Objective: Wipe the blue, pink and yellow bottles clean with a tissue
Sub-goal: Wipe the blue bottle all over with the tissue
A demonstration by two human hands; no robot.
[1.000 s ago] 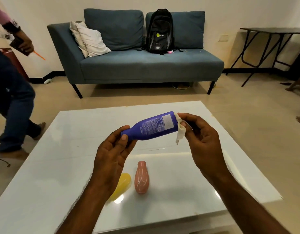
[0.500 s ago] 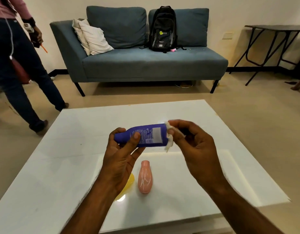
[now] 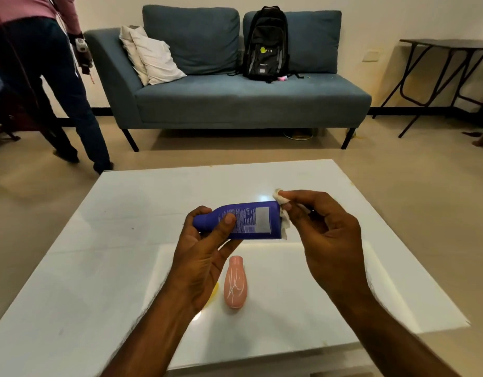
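Observation:
My left hand (image 3: 205, 257) grips the blue bottle (image 3: 248, 221) near its neck and holds it sideways above the white table (image 3: 99, 268). A white tissue (image 3: 282, 213) is pinched in the fingers of my right hand (image 3: 324, 238) and pressed against the bottle's flat base end. The pink bottle (image 3: 235, 281) lies on the table below my hands. Only a sliver of the yellow bottle (image 3: 214, 292) shows, just left of the pink one; my left wrist hides the rest.
A blue sofa (image 3: 235, 104) with a white pillow (image 3: 153, 58) and a black backpack (image 3: 265, 44) stands beyond the table. A person (image 3: 44, 77) walks at the far left. A dark folding table (image 3: 447, 72) is at the far right.
The blue bottle has tilted from nose-down to nearly level in my left hand. My right hand with the tissue stays at the bottle's base. The person at the left has stepped closer to the sofa.

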